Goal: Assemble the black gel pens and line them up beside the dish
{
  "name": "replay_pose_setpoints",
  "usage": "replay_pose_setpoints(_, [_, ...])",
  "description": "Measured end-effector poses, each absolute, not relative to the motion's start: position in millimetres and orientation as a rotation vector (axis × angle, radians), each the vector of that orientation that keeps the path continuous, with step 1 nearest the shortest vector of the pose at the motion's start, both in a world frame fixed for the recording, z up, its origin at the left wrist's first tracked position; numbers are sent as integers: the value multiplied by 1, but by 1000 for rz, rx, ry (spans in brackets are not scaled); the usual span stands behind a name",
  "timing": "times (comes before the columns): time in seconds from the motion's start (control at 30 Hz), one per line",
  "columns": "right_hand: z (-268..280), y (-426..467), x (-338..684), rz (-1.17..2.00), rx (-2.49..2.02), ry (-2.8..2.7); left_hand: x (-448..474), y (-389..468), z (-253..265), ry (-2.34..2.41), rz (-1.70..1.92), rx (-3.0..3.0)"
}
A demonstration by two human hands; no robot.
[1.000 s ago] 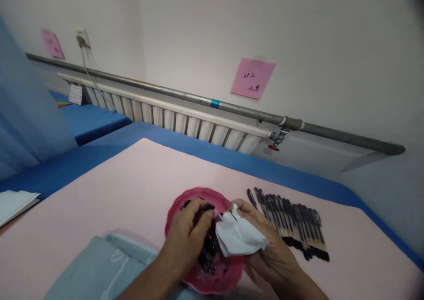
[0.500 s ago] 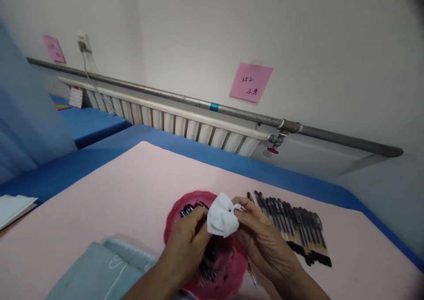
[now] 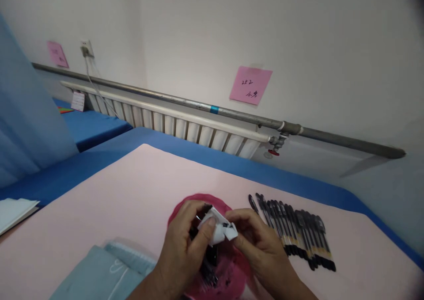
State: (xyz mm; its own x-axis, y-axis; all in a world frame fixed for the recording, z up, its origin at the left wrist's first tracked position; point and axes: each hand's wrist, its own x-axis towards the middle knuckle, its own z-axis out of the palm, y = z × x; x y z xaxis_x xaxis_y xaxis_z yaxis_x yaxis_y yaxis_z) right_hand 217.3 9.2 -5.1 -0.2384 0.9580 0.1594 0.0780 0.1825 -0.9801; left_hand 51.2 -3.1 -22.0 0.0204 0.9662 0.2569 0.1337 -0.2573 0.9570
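Above a pink scalloped bowl (image 3: pixel 232 286), both my hands are closed on a crumpled white tissue (image 3: pixel 217 234). My left hand (image 3: pixel 185 242) grips its left side, thumb pressed on top, and a dark piece shows by the fingertips. With thumb and fingers, my right hand (image 3: pixel 260 247) pinches the tissue's right end, where small dark bits show. Inside the bowl lie dark pen parts (image 3: pixel 208 271), partly hidden by my hands. Right of the bowl, several black-capped pens (image 3: pixel 298 229) lie side by side in a row.
A folded light-blue cloth (image 3: pixel 102 271) lies left of the bowl on the pink sheet (image 3: pixel 139 189). White papers (image 3: pixel 16 211) sit at the left edge. Behind the blue bed edge (image 3: pixel 198 152) are a radiator (image 3: pixel 185 127) and a metal pipe (image 3: pixel 245 117). A blue curtain (image 3: pixel 29 105) hangs left.
My left thumb has come over the tissue, and the left fingers now wrap it. The tissue looks smaller and more crumpled, sitting slightly lower. The right hand has shifted a little downward.
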Motion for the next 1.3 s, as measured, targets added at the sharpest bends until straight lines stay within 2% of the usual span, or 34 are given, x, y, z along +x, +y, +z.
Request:
replay_pose_setpoints(0.2, [-7,9,218,1001,-916,-1679,55,-1,-26,1023,1205,1331])
replay_pose_setpoints(0.43, [-12,13,215,1120,-898,-1465,60,1,-28,908,1241,910])
replay_pose_setpoints(0.67, [-15,13,215,1083,-879,-1484,63,5,-27,825,1204,586])
replay_pose_setpoints(1.1, [-18,15,217,1163,-1033,-1350,58,5,-18,698,1121,514])
replay_pose_setpoints(1.3, [-17,10,214,1112,-1070,-1402,59,2,-15,736,1046,792])
